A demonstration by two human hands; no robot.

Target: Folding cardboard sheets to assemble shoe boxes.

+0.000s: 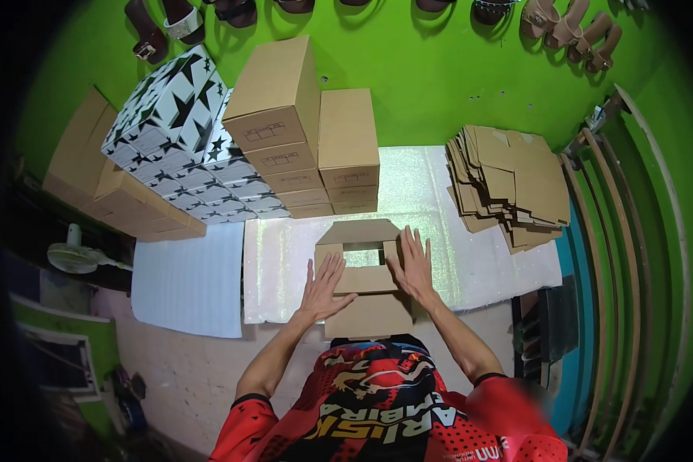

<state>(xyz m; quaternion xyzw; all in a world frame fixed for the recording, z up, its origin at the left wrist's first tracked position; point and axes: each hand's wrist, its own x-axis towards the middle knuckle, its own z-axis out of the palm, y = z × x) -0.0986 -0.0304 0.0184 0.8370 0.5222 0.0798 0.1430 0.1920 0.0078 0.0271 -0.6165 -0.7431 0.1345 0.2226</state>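
A partly folded brown cardboard box (367, 280) lies in front of me at the near edge of the shiny-covered table. Through a rectangular gap between its panels the covering shows. My left hand (323, 289) rests on the box's left side, fingers stretched forward and thumb pointing inward. On the right side, my right hand (414, 269) presses along the edge with its fingers extended. Both hands are open, touching the cardboard without gripping it. One flap (362, 231) points away from me, and a wider panel (368, 316) hangs toward my body.
Closed brown boxes (349, 138) are stacked at the back, beside white boxes with black stars (179, 115). Flattened cardboard blanks (520, 181) form a pile at the back right. Sandals (570, 31) hang on the green wall. A fan (73, 254) stands far left; wooden rails (604, 231) line the right.
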